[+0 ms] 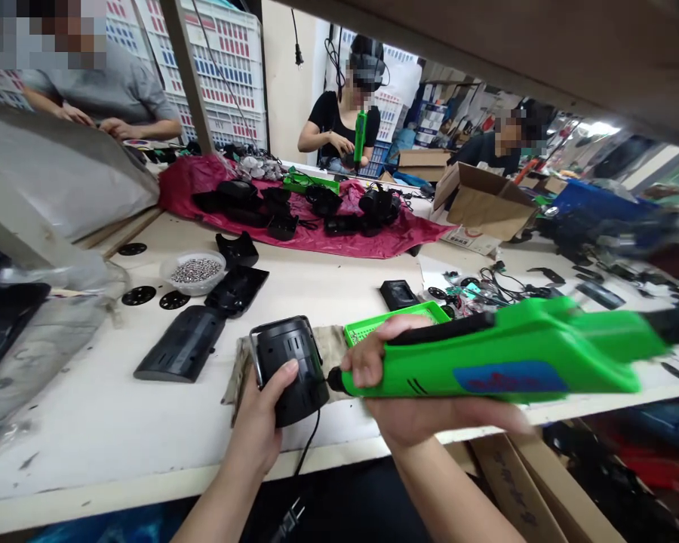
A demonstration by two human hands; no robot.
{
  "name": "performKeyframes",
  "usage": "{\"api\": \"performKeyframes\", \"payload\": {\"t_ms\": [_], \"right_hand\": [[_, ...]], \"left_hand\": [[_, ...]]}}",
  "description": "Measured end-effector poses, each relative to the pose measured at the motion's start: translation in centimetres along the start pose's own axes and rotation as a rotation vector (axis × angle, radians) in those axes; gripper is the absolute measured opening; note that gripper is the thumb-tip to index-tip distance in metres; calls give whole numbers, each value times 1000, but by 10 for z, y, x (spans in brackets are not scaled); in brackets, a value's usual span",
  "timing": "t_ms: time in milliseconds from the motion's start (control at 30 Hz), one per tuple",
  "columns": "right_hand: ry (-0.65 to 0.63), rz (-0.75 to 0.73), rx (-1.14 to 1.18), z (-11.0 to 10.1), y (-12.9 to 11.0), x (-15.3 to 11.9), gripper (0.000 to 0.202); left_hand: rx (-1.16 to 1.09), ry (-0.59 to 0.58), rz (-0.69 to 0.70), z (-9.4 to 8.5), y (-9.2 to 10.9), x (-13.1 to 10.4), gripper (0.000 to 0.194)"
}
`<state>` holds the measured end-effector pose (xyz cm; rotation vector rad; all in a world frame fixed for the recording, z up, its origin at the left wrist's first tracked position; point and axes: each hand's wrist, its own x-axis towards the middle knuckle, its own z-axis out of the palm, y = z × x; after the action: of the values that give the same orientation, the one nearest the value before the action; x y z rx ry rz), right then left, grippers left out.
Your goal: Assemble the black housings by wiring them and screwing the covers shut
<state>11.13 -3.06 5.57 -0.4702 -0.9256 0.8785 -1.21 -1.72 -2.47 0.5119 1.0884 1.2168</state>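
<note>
A black rounded device (294,362) with a metal bracket and a power cord is gripped by my left hand (263,411), thumb on its casing, above a folded cloth (333,351). My right hand (399,392) is wrapped round a large green electric screwdriver (458,366) lying nearly level. Its dark tip meets or nearly meets the right side of the device; contact is too small to tell. Behind the tool sits a green tray (367,324) with small parts. The cord hangs over the table's front edge.
A bowl of screws (194,273), black discs (139,295) and black housings (184,339) lie left. Beyond, a pink sheet (317,226) bears black parts. Wires and circuit parts (480,290) lie right. Cardboard (520,483) stands below. Several people work across the table; a shelf hangs overhead.
</note>
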Motion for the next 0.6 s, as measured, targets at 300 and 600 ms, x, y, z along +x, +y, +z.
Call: {"api": "performKeyframes", "payload": {"t_ms": [300, 600], "right_hand": [[82, -60, 11, -8, 26, 2, 80], [-21, -104, -48, 3, -16, -12, 53]], "left_hand": [[1, 52, 30, 3, -1, 1, 63], [54, -9, -35, -3, -1, 0, 61]]}}
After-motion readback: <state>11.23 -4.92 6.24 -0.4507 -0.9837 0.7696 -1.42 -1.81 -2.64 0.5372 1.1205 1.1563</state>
